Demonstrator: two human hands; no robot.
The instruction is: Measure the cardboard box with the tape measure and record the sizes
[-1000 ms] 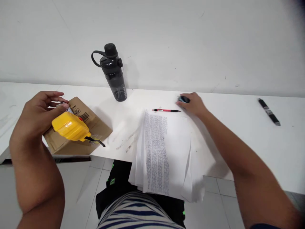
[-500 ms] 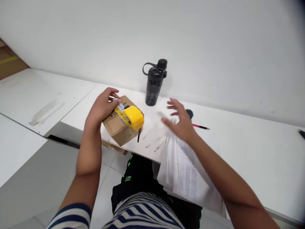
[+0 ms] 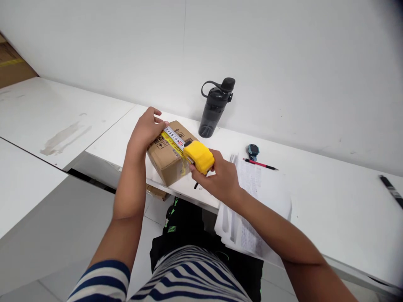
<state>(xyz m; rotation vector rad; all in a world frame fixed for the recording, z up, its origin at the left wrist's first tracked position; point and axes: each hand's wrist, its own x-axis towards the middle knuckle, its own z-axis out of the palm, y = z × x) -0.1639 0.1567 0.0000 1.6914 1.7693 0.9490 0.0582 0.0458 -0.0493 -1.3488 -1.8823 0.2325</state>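
A small brown cardboard box (image 3: 163, 161) with yellow tape and printed marks sits near the table's front edge. Across its top lies the numbered blade of a yellow tape measure (image 3: 202, 156). My right hand (image 3: 222, 175) is closed round the tape measure's case at the box's right side, its black strap hanging below. At the box's far left edge my left hand (image 3: 147, 128) presses thumb and fingers on the blade's end; the tip itself is hidden under them.
A dark water bottle (image 3: 214, 111) stands behind the box. Handwritten sheets (image 3: 270, 197) overhang the front edge. Beyond them lie a smartwatch (image 3: 253, 151) and a red-and-black pencil (image 3: 262, 164). A black marker (image 3: 391, 189) lies far right; a large carton (image 3: 12, 63) is far left.
My right hand has come left and taken hold of the tape measure's case, which rested on the box. More of the blade now shows. My left hand stays at the box's far left edge.
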